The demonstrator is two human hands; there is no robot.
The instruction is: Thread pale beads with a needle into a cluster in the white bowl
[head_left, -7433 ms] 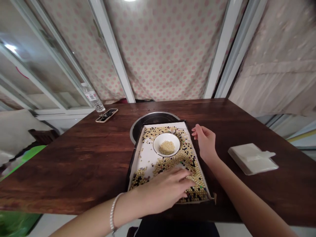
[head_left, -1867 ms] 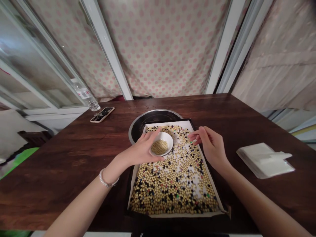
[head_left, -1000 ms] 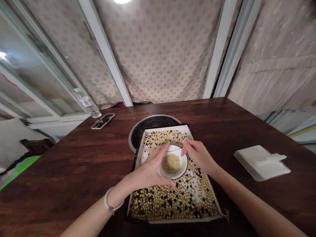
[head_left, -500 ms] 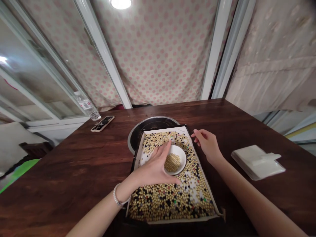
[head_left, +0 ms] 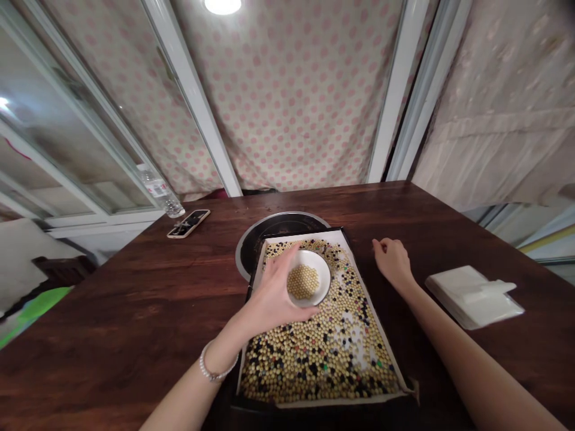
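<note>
A white light [head_left: 223, 5] glares at the top; elsewhere it is dim, with edges visibly stretched.

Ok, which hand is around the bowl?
The left hand, wearing the beaded bracelet: it curves around the white bowl. The right hand is apart from it, right of the tray.

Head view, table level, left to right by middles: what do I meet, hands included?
Bottle → phone → left hand → white bowl → right hand → white pack.
</note>
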